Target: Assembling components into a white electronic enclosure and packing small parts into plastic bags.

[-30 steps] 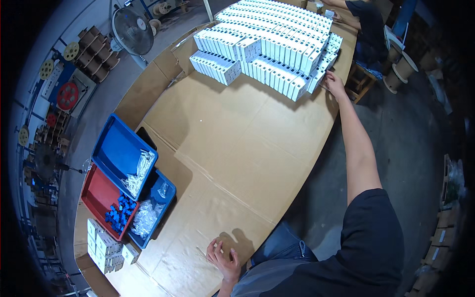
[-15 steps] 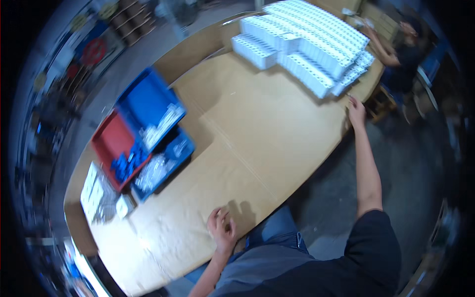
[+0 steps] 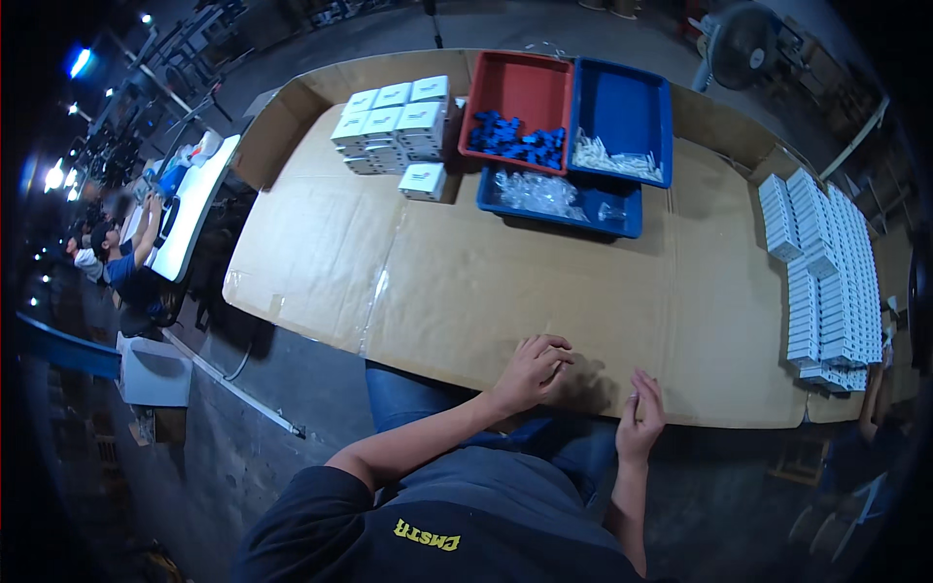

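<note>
Over the near edge of the cardboard-covered table, my left hand hovers with its fingers loosely bent and a little apart. Nothing shows in it. Just to its right is my right hand, fingers pointing up and slightly parted, also with nothing visible between them. Their shadows fall on the cardboard between the two. Ahead of my hands lies a blue tray of clear plastic bags. Behind it are a red tray holding blue plastic parts and another blue tray with white slender pieces.
White boxes are stacked at the back left, with a single white box in front. Rows of white blocks stand at the right end, near another person's arm. Cardboard walls edge the table's back; a fan stands beyond.
My view has swung to the left. My right hand has come back from beside the white blocks to the near table edge, close to my left hand.
</note>
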Demonstrator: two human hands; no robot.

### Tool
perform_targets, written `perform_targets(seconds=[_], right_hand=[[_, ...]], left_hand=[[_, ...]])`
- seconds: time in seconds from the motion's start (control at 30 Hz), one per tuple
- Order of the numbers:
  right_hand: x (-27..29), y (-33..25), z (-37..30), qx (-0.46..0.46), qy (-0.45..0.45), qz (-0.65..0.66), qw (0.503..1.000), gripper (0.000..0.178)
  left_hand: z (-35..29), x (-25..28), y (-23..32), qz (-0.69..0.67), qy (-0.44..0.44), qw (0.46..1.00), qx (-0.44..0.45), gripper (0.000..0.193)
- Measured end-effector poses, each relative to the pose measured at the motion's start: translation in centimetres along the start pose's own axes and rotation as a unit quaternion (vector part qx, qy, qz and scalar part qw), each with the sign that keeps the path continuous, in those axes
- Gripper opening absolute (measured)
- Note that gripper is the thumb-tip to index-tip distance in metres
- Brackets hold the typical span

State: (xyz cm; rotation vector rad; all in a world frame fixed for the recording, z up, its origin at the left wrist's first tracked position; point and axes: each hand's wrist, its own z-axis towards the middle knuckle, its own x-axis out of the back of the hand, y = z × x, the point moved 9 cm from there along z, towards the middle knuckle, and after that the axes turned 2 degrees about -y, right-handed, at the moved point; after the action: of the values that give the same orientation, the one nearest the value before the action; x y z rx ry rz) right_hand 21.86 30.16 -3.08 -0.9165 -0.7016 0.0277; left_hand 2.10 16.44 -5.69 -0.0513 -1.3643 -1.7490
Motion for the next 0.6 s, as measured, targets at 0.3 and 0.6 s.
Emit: perform_targets(seconds=[0.3,0.6], right_hand=[[-7.9,-4.4,2.7,-0.053,-0.143,0.13,0.98,0.026],[-16.6,-14.1,22.6,0.017,-0.204,0.23,0.951,0.029]], left_hand=[[-0.8,17.2,-11.7,0.106,0.129,0.983,0.07,0.015],[-1.0,27.4,-20.9,0.35,-0.043,0.934,0.055,0.04]])
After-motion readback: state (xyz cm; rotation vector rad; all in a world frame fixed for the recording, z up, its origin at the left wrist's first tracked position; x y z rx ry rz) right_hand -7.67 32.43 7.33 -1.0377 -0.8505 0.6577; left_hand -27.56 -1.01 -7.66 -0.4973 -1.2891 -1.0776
